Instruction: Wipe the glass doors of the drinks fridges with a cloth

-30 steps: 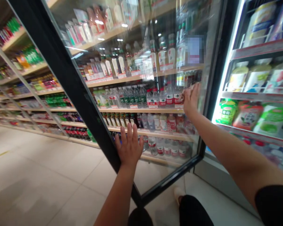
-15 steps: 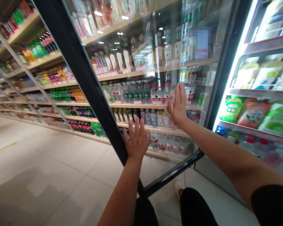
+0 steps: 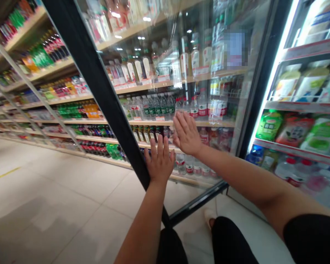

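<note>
A glass door with a black frame stands open before me. My left hand lies flat against its lower left part, fingers spread, the palm beside the black frame edge. Nothing shows in it. My right hand presses a pale crumpled cloth to the glass, just above and right of my left hand. Its fingers are stretched out and slanted to the upper left. Most of the cloth is hidden under the palm.
Through the pane, shelves of water bottles show. On the right is a lit cooler with drinks and pouches. Long drink shelves run along the left. Below are the tiled floor and my shoe.
My right hand has slid left and slightly down across the glass with the cloth, closer to my left hand. My left hand has stayed in place.
</note>
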The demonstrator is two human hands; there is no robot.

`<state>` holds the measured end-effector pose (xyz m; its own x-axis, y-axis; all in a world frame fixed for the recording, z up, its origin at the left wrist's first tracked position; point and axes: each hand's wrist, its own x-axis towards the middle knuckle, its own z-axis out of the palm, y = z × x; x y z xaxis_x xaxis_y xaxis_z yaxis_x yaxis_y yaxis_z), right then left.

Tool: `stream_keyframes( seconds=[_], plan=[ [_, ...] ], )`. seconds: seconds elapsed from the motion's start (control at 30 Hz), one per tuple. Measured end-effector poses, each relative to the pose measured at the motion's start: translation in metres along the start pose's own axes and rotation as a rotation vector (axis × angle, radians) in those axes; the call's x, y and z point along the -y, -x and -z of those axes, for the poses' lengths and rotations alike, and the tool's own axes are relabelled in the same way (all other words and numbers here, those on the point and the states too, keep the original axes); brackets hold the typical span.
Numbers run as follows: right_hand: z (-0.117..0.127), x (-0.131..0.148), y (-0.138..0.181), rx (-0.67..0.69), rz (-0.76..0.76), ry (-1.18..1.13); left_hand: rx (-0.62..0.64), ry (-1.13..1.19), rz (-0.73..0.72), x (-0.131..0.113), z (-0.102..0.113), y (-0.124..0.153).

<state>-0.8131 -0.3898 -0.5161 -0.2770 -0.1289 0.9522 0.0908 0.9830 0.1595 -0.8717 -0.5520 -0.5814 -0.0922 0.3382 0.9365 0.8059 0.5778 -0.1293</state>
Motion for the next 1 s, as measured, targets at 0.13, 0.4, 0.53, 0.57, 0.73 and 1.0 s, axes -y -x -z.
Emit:
stream_keyframes(
  seconds=[0.13,0.4,0.53,0.57,0.73,1.0],
  plan=[
    [0.006,0.0,-0.027,0.055,0.101,0.016,-0.036,-0.054,-0.035,0.003,-0.004,-0.001],
    [0.013,0.019,-0.067,0.162,0.156,-0.012,-0.028,-0.045,-0.025,0.008,-0.01,0.001],
    [0.027,0.024,-0.054,0.38,0.245,-0.033,-0.138,0.025,-0.038,0.014,-0.013,0.009],
    [0.03,0.025,-0.052,0.417,0.239,-0.037,-0.143,0.054,-0.034,0.016,-0.014,0.011],
    [0.031,0.032,-0.03,0.578,0.322,-0.136,0.025,0.146,-0.043,0.027,-0.017,0.013],
    [0.034,-0.034,0.006,0.238,-0.072,-0.146,0.084,0.074,-0.055,0.019,-0.013,0.001]
  ],
)
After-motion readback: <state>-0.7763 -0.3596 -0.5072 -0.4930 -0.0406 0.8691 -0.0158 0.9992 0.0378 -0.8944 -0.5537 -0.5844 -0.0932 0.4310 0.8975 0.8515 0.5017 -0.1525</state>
